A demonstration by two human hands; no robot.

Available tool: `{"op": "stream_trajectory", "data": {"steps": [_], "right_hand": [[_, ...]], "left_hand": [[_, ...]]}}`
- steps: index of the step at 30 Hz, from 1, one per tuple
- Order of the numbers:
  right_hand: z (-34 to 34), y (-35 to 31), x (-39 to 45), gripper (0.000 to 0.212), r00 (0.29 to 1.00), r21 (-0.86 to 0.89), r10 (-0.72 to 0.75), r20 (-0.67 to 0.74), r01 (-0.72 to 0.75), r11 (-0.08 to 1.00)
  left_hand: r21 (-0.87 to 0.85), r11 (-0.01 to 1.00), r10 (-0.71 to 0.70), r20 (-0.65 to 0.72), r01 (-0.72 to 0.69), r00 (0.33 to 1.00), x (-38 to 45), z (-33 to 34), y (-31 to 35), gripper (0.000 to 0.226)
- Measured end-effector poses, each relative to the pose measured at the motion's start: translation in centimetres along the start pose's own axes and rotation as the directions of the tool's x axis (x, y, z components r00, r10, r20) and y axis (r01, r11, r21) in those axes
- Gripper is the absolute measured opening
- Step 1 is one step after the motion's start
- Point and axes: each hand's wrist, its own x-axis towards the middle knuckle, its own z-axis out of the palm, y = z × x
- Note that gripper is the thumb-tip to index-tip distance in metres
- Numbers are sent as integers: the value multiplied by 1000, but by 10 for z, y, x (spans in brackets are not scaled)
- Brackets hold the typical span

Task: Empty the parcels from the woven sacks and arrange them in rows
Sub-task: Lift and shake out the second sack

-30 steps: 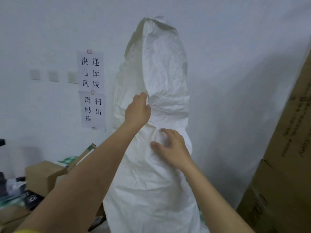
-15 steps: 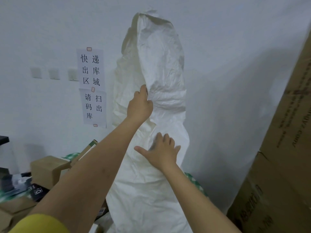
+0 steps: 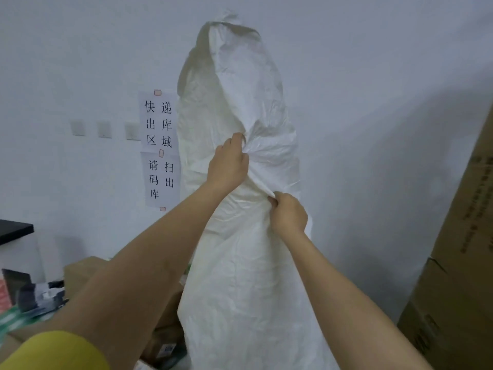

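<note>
The supporting surface is hidden. At lower left, brown boxes and small parcels lie heaped; tall cartons stand stacked at right.

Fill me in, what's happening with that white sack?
A person is holding a tall white woven sack up in front of the wall. The left hand grips a bunch of the fabric higher up, and the right hand pinches a fold just below it. The sack hangs long and crumpled. Cardboard boxes and loose parcels lie low on the left; a big carton stands on the right. No rows of parcels are in view.
</note>
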Motion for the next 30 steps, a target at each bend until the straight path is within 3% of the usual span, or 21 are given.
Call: {"op": "stream_trajectory", "data": {"steps": [5, 11, 16, 22, 25, 28, 30], "right_hand": [[-18, -18, 50, 29, 995, 39, 62, -83, -59, 997], [-42, -44, 93, 29, 979, -93, -94, -179, 79, 993], [-53, -59, 105, 31, 968, -154, -208, -139, 187, 970], [-54, -61, 106, 22, 950, -155, -292, -107, 274, 949], [-48, -55, 99, 25, 945, -151, -323, -56, 312, 938], [-34, -45, 91, 27, 937, -136, -349, -17, 343, 929], [-23, -39, 87, 30, 936, -114, -353, 2, 351, 929]], "left_hand": [[-146, 989, -3, -48, -4, 999, 22, -4, 10, 38], [-214, 972, -116, -94, 93, 989, 37, -31, 15, 69], [-202, 947, -268, -66, 250, 961, 44, -51, 4, 81], [2, 946, -324, -78, 325, 943, 37, -57, 4, 56], [202, 906, -365, -68, 371, 929, 33, -60, 5, 41], [410, 850, -328, -77, 329, 942, 24, -59, 4, 18], [483, 821, -313, -68, 305, 947, 17, -55, 2, 16]]}}
